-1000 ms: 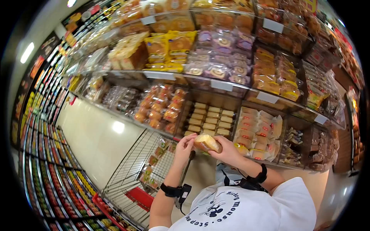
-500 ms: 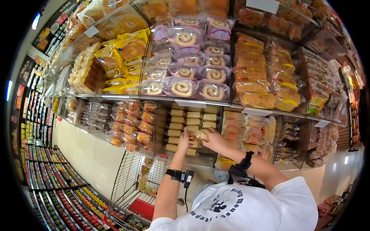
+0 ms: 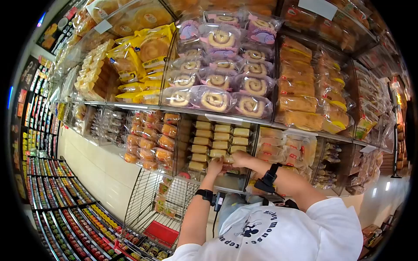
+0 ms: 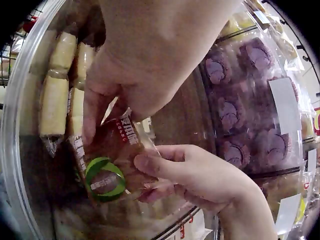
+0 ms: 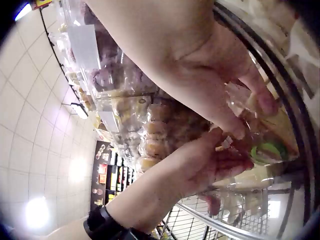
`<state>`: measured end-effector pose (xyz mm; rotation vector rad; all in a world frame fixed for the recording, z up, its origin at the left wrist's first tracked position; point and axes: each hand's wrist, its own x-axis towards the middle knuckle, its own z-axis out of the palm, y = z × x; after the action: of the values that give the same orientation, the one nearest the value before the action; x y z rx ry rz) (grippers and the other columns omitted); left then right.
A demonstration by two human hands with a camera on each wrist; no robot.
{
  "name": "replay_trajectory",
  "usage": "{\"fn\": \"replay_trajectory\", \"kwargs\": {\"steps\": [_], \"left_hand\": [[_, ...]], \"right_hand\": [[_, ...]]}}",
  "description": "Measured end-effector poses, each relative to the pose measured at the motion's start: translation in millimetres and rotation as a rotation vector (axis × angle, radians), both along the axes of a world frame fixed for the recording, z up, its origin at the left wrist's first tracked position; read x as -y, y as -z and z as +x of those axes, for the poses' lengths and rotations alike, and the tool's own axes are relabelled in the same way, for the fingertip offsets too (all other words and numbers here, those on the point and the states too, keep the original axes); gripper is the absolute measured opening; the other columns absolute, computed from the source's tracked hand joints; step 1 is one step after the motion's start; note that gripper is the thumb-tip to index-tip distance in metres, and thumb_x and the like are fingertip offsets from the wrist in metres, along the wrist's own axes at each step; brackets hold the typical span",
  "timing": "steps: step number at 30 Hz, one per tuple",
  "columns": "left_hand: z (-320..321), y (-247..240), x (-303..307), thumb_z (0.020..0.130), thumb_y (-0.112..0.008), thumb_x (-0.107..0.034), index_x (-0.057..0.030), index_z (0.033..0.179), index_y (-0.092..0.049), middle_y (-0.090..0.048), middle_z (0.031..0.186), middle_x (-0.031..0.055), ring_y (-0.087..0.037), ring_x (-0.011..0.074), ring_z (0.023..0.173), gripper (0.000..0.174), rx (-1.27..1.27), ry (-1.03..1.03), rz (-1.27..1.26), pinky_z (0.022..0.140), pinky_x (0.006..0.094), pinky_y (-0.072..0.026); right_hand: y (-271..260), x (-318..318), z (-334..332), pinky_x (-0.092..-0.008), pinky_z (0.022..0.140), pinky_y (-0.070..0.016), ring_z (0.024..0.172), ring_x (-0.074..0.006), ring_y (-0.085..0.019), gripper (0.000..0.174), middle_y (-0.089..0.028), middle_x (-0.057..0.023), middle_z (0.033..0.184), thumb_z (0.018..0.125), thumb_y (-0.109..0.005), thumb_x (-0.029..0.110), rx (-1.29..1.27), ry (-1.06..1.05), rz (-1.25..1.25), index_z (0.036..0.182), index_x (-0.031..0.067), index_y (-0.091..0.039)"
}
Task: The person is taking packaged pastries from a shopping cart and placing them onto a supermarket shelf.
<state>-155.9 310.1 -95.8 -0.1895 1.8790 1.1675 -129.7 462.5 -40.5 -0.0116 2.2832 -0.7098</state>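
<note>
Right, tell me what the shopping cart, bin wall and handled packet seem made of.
Silver-grey wire shopping cart: probably metal, judging by its thin, shiny rods. Clear, curved bin wall: likely glossy rigid plastic, being see-through with bright edges; glass is possible. Brown packet with green ring: apparently thin, glossy plastic film, from its creases and highlights.

The brown-and-clear plastic wrapped pale cake point(image 4: 111, 150), held at the front edge of the clear-walled bin of pale yellow wrapped cakes point(image 3: 183, 139) 1 second ago, is now inside that bin. The bare left hand point(image 3: 214, 166) and bare right hand point(image 3: 241, 159) have moved into the bin with it. Compared with 0.5 seconds ago, the left hand sits closer to the bin's front edge.
</note>
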Motion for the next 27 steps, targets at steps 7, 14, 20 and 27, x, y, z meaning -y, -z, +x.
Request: {"fn": "replay_trajectory", "kwargs": {"steps": [7, 14, 20, 27], "left_hand": [[19.0, 16.1, 8.7, 0.081, -0.037, -0.021, -0.0012, 0.093, -0.047, -0.054, 0.078, 0.011, -0.055, 0.0193, 0.063, 0.025, 0.396, -0.212, 0.288, 0.049, 0.0274, -0.0468], [28.7, 20.4, 1.7, 0.075, -0.05, -0.014, 0.0025, 0.083, -0.051, -0.054, 0.067, 0.0072, -0.051, 0.0128, 0.052, 0.018, 0.023, -0.214, 0.145, 0.042, 0.0236, -0.0409], [19.4, 8.1, -6.0, 0.072, -0.054, -0.009, 0.0023, 0.073, -0.052, -0.055, 0.065, 0.0083, -0.052, 0.0118, 0.053, 0.011, -0.152, -0.175, 0.233, 0.044, 0.0211, -0.0408], [32.4, 18.3, -1.1, 0.073, -0.052, -0.009, 0.002, 0.073, -0.052, -0.055, 0.066, 0.0098, -0.052, 0.0144, 0.054, 0.011, -0.104, -0.295, 0.223, 0.046, 0.0232, -0.0406]], "right_hand": [[-15.6, 28.8, 0.7, -0.0331, 0.054, -0.044, 0.063, -0.027, -0.054, 0.022, -0.053, -0.0195, 0.067, 0.061, -0.053, 0.013, 0.203, 0.134, 0.088, 0.075, -0.0046, -0.054], [24.7, 51.9, 47.4, -0.0356, 0.048, -0.0432, 0.063, -0.025, -0.056, 0.015, -0.056, -0.013, 0.068, 0.064, -0.046, 0.008, -0.214, -0.079, 0.267, 0.069, 0.0007, -0.057], [38.8, 59.7, 56.6, -0.0357, 0.043, -0.042, 0.063, -0.0213, -0.056, 0.016, -0.058, -0.0075, 0.07, 0.062, -0.05, 0.01, -0.132, -0.358, 0.421, 0.073, 0.0055, -0.06], [60.0, 89.2, 62.1, -0.0393, 0.05, -0.0444, 0.072, -0.0242, -0.055, 0.023, -0.056, -0.0063, 0.086, 0.062, -0.055, 0.008, 0.188, -0.585, 0.355, 0.084, 0.0098, -0.06]]}}
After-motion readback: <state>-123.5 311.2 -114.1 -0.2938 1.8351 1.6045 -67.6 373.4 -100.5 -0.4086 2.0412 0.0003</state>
